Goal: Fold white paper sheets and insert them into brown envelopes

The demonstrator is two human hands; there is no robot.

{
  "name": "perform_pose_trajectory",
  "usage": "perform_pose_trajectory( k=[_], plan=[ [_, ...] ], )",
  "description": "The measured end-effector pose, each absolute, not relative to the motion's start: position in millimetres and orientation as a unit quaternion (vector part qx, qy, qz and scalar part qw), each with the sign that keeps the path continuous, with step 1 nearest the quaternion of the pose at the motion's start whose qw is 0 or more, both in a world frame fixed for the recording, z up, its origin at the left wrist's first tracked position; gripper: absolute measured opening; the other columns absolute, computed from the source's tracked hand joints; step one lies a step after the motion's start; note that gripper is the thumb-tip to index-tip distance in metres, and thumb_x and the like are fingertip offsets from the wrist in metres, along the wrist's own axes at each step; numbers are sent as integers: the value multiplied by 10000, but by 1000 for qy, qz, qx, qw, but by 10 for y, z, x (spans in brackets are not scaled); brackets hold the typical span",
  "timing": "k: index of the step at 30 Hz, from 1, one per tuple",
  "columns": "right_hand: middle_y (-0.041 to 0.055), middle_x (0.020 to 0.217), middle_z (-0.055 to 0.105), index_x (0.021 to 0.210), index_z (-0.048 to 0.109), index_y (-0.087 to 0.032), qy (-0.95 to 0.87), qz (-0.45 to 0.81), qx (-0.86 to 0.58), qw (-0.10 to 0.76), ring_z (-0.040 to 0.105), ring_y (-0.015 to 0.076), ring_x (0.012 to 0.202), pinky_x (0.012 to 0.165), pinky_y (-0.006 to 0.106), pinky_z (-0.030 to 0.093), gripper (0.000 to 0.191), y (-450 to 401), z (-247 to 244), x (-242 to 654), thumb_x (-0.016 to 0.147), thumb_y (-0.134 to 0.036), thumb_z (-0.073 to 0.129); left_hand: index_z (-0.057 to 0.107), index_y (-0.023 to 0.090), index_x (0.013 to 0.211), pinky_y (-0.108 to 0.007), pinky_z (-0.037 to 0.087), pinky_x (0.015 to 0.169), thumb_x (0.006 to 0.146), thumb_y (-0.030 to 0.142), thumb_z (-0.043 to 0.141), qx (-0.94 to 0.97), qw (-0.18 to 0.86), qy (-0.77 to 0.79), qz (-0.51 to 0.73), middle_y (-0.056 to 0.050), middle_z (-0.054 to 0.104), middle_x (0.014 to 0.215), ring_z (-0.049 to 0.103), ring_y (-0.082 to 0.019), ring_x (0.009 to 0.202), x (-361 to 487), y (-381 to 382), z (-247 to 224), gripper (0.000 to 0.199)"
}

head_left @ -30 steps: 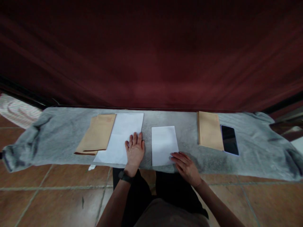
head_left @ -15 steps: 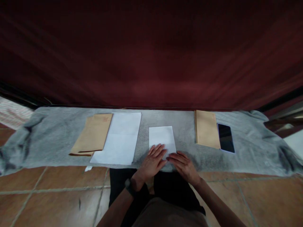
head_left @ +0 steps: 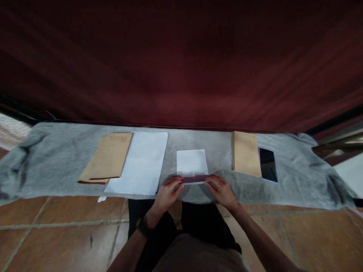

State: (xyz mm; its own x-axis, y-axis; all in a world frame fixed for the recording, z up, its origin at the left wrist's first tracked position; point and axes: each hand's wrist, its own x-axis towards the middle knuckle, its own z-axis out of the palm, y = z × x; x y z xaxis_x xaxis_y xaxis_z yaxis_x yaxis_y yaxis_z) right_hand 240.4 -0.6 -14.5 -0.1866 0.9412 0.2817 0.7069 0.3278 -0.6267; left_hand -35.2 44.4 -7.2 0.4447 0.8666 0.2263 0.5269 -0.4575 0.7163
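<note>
A small folded white paper (head_left: 192, 160) lies at the middle of the grey cloth, its near edge lifted in a narrow strip. My left hand (head_left: 169, 192) pinches the left end of that edge, thumb below and fingers on top. At the right end, my right hand (head_left: 222, 192) grips the same edge in a similar way. Larger white sheets (head_left: 141, 162) lie left of my hands, partly under brown envelopes (head_left: 112, 156). To the right is a stack of brown envelopes (head_left: 246, 153).
A dark-screened phone (head_left: 268, 164) lies right of the envelope stack. The grey cloth (head_left: 295, 173) covers a long narrow surface, with a dark red panel (head_left: 181, 75) rising behind it. Below the near edge, tiled floor (head_left: 65, 238) shows.
My hands have moved apart from flat on the paper to its two near corners. The near edge is now gripped and raised. The camera view has shifted slightly.
</note>
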Motion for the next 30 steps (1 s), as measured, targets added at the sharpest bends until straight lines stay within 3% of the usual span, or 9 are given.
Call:
perform_pose_trajectory(
  k=[6,13,18,25,30],
  plan=[
    [57,1042,765,1057,708,-242,-699,191,-614,313,725,224,949,881,370,576,215,174,-155,2394,1016,-331,517,693,221,944,-342,566,831,980,411,556,725,286,546,307,-50,758,923,712,-218,916,-237,553,-24,237],
    [56,1104,757,1131,678,-249,-655,205,-657,313,727,223,960,888,342,557,235,523,-101,2305,1014,-342,496,662,206,865,-270,474,649,982,444,524,676,289,616,283,-18,705,776,654,-170,697,-75,777,61,299],
    [64,1097,761,1242,633,-234,-642,193,-688,280,733,219,929,835,305,548,278,716,-63,2253,1012,-315,500,675,200,915,-271,454,656,992,382,533,673,247,655,239,-43,730,838,681,-188,752,11,910,96,244],
    [107,1202,735,1351,571,-192,-658,136,-714,198,704,243,1051,978,371,495,349,849,-109,2177,1020,-266,487,696,196,1071,-291,487,774,1001,345,533,681,173,697,142,-87,762,1000,719,-224,932,110,1017,154,231],
    [140,1258,709,1354,567,-178,-664,95,-718,187,673,269,1107,1006,411,457,352,940,-132,2162,1025,-279,493,700,194,1087,-296,496,758,1019,375,491,690,146,701,105,-102,775,978,737,-235,904,137,1076,185,285]
  ],
)
